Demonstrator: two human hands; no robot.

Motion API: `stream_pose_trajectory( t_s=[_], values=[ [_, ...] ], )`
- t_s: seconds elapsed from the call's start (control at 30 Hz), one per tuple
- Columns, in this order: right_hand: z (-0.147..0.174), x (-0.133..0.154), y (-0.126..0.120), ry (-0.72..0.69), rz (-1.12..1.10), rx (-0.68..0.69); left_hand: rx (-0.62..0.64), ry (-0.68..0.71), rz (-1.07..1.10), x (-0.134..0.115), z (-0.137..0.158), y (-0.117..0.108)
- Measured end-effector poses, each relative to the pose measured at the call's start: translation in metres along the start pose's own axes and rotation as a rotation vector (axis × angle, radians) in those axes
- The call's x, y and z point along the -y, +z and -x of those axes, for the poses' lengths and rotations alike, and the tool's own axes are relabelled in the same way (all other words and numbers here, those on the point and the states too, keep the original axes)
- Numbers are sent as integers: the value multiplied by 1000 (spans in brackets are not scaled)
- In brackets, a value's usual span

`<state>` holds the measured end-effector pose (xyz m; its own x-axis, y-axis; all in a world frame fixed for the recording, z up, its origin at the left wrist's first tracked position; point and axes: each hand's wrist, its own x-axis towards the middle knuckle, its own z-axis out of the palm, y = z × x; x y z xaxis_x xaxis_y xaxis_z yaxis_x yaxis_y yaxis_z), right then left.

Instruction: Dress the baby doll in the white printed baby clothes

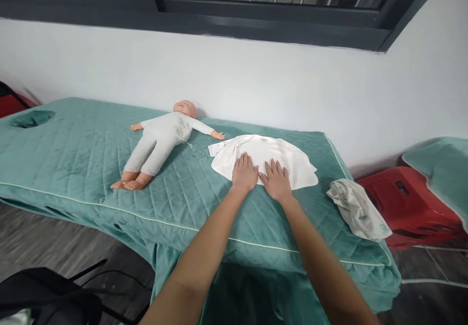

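Note:
A white baby garment (256, 145) lies spread on the green quilted bed cover (204, 183), with a small dark mark near its upper edge. My left hand (244, 173) rests flat on its lower middle, fingers stretched out. Beside it, my right hand (277, 181) presses flat on the same cloth with the fingers spread; the two thumbs almost meet. To the left a baby doll (163, 137) in a white body suit lies on its back, one arm reaching toward the garment's left end.
A crumpled printed cloth (358, 208) sits at the bed's right edge. Past it stands a red plastic chair (413, 203) with a green cover (440, 164). A white wall (234, 81) and window frame (256, 25) rise behind. A black object (47, 296) is at lower left.

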<state>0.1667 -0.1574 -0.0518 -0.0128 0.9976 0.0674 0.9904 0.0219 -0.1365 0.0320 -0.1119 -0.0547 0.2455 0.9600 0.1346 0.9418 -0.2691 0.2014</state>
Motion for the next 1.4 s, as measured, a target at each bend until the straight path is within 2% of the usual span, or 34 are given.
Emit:
stream_pose_trajectory(
  t_s=[0.13, 0.33, 0.53, 0.63, 0.7, 0.8, 0.87, 0.9, 0.93, 1.0, 1.07, 1.17, 1.27, 1.33, 1.4],
  values=[
    [33, 1, 1, -59, 27, -41, -32, 68, -2, 5, 32, -5],
    [102, -2, 4, -100, 32, -148, -83, 206, -4, 24, 116, -20],
    [175, -2, 15, -102, -87, -201, -147, 190, -28, 41, 189, -21],
    [203, -9, 23, -45, -284, -138, -165, 190, 11, 48, 214, -17],
    [216, -18, 24, -14, -515, -66, -150, 191, 90, 56, 220, -16],
    [218, -30, 11, 89, -1042, 12, -146, 119, 276, 78, 199, -20],
    [205, -30, -10, 174, -1401, 65, -214, 23, 373, 101, 162, -24],
    [194, -27, -23, 176, -1516, 104, -280, -43, 386, 113, 138, -25],
    [178, -21, -37, 162, -1514, 168, -329, -129, 371, 124, 112, -26],
    [138, -5, -59, 55, -1262, 310, -342, -267, 340, 144, 61, -28],
    [87, 14, -70, -73, -1012, 285, -291, -384, 333, 156, 18, -30],
    [1, 39, -58, -203, -668, 117, -252, -426, 269, 163, -21, -31],
    [-75, 56, -27, -218, -316, 96, -240, -338, 238, 167, -38, -29],
    [-107, 61, -7, -178, -168, 82, -251, -297, 255, 173, -44, -26],
    [-122, 62, 7, -157, -90, 58, -285, -316, 309, 180, -50, -23]
  ],
)
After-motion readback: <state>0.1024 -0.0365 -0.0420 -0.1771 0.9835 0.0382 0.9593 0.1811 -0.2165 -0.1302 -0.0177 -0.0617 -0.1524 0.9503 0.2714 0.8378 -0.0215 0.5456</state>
